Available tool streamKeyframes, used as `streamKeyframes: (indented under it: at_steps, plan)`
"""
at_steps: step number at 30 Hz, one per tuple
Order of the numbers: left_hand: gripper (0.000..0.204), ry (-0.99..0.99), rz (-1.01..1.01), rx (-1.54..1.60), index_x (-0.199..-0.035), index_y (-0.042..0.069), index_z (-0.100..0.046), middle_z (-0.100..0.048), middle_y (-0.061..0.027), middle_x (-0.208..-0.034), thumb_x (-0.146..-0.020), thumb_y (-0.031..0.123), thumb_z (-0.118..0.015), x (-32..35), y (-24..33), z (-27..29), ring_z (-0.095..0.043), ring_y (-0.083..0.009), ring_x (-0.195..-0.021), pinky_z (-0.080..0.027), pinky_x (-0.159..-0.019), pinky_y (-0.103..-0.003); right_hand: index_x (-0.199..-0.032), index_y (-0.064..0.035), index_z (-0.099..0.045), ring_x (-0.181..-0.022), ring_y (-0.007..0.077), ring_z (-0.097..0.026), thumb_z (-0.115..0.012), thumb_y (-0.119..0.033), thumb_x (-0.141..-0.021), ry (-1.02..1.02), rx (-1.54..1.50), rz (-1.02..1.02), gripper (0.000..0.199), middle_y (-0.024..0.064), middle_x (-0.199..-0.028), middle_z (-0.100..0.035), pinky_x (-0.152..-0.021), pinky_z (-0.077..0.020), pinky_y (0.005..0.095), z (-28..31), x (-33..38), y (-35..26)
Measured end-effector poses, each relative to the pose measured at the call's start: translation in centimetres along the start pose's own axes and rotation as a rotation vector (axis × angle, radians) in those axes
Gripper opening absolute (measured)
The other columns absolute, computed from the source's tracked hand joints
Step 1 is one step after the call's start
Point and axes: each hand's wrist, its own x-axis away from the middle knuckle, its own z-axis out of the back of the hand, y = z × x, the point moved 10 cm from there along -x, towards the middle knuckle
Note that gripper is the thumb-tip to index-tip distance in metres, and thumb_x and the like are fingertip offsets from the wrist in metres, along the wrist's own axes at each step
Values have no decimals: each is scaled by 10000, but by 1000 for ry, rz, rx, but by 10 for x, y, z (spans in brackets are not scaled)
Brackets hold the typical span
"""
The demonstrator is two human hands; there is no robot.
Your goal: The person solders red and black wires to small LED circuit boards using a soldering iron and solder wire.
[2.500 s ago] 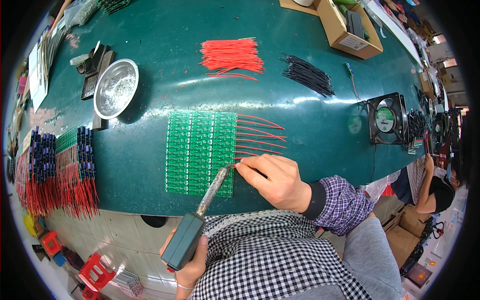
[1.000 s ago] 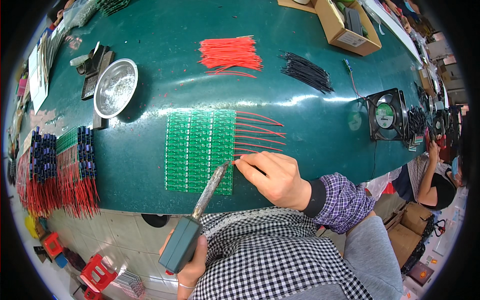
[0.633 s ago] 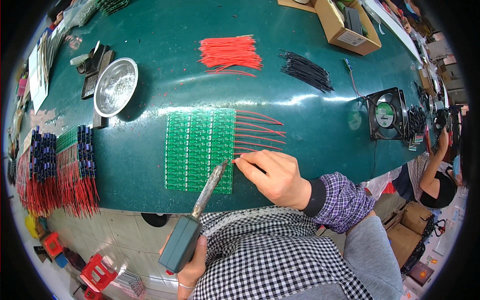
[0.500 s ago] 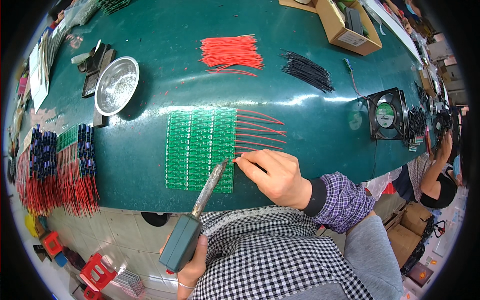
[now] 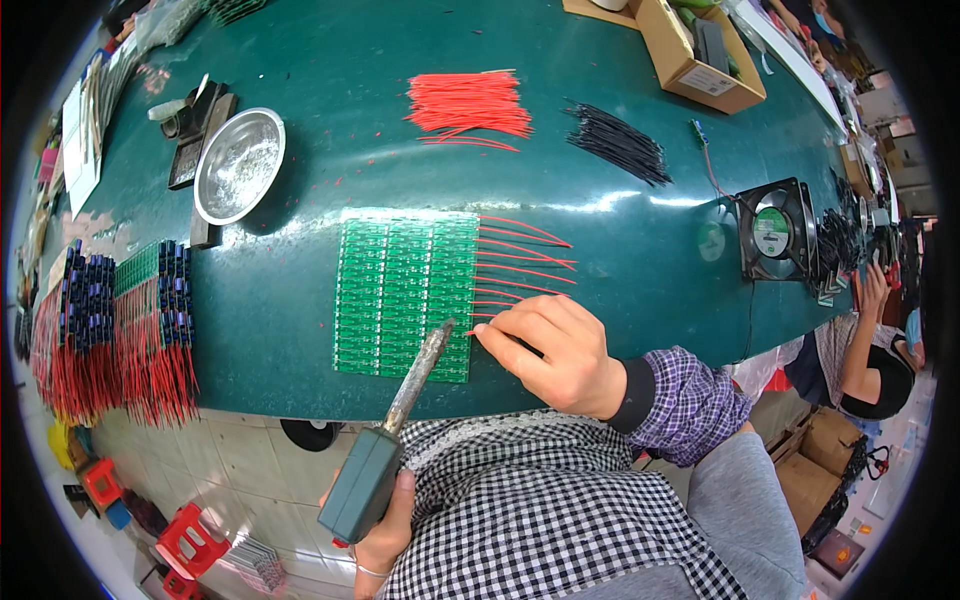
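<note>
My left hand point(image 5: 392, 528) is wrapped round the dark green handle of a soldering iron point(image 5: 362, 485). The iron's metal shaft slants up over a green circuit board panel point(image 5: 400, 290), its tip close to the panel's right edge near the lower corner. Thumb and forefinger of my right hand point(image 5: 560, 350) pinch a short red wire point(image 5: 473, 332) at that edge, just right of the tip. Whether the wire's end touches the board is too small to tell. Several red wires point(image 5: 525, 255) stick out rightward from the edge above, the lowest partly behind my right hand.
Beyond the panel lie a bundle of red wires point(image 5: 470, 103) and a bundle of black wires point(image 5: 618, 143). A metal bowl point(image 5: 240, 165) rests tilted at left, near stacked wired boards point(image 5: 155, 330). A fan point(image 5: 772, 230) stands at right, a cardboard box point(image 5: 700, 75) far right. Another person works at right.
My right hand has shifted slightly nearer along the panel's right edge, and the iron's tip sits slightly lower against the panel. The whole view has shifted a little.
</note>
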Motion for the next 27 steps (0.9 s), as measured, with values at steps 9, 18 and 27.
streamKeyframes:
  at_steps: [9, 18, 27]
  plan:
    - [238, -48, -42, -9, -926, -34, -697, -672, -139, -820, -747, 90, -792, 1, -5, -5, -653, -238, -645, -508, -582, -321, -935, -5, -682, -692, 152, -632, -705, -48, -713, -75, -8, -46, 227, 45, -851, -634, -577, -505, 267, -6, 4, 0]
    - [203, -99, -61, -45, -901, -39, -691, -651, -142, -801, -736, 44, -773, 0, -3, -9, -634, -241, -617, -485, -552, -320, -933, -10, -693, -677, 150, -645, -699, -63, -711, -92, -6, -64, 228, 45, -836, -641, -559, -504, 264, -7, 2, 2]
    - [188, -139, 9, -68, -867, -31, -669, -629, -120, -772, -742, 64, -773, 2, -4, -10, -604, -223, -614, -462, -544, -323, -912, -3, -670, -697, 146, -637, -691, -56, -716, -88, 4, -62, 205, 38, -814, -605, -580, -517, 268, -8, 3, 2]
